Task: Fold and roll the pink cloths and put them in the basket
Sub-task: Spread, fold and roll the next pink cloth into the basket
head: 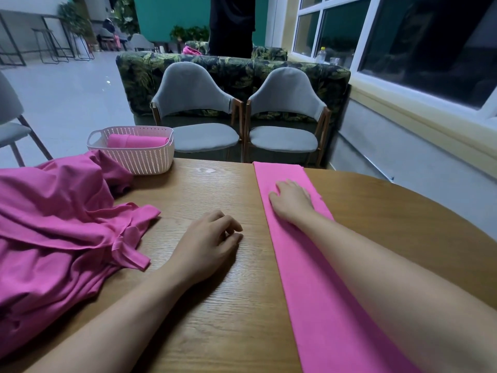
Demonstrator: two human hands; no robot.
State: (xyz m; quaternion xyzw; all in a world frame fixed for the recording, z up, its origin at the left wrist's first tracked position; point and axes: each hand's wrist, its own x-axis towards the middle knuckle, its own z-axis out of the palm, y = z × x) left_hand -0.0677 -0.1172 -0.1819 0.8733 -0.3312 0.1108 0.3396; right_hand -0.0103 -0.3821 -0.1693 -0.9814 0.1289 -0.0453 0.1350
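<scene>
Folding stage: long folded pink cloth strip at right of frame.
We observe right hand flat, pressing it; left hand loosely curled, empty, on round wooden table.

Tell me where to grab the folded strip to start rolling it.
Probably the far short edge of the strip: the only end in view, flat and square at the far side of the table. Pinch both corners from above and roll toward the body. The right hand lies flat on the strip just short of that edge; the near end runs out of frame.
</scene>
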